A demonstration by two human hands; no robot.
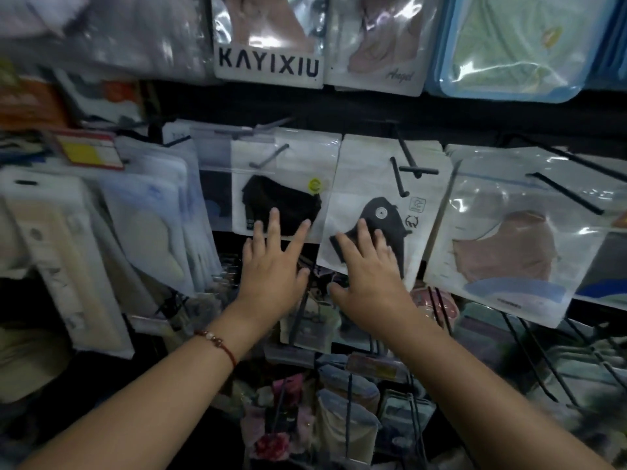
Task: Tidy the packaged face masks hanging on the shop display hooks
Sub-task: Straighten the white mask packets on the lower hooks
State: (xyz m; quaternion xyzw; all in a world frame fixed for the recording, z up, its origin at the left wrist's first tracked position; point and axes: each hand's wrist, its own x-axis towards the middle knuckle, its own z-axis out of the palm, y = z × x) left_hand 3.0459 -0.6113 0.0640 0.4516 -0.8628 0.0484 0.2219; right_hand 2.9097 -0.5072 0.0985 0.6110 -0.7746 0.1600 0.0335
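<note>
I am reaching both hands toward the middle row of hooks. My left hand (271, 266) is lying flat with straight, spread fingers, the tips pressing the lower edge of the black-mask pack (281, 184); it is gripping nothing. My right hand (369, 269) is likewise spread flat, fingers resting on the valve-mask pack (383, 212) just to the right, thumb hanging free below its lower edge. A red bracelet (217, 342) is circling my left wrist.

Both packs are hanging upright, long axis running top to bottom, faces turned toward me. The valve-mask pack is tilting slightly, its bottom swung left. Its hook (397, 174) is poking out toward me, with a second black prong just beside it.

Further right, one pink-mask pack (509, 239) is hanging tilted, fronting a stack. To the left, several pale packs (146, 232) are fanning out; I cannot count them. Above, three packs are showing, among them a KAYIXIU pack (268, 39) and a blue pack (509, 45).
</note>
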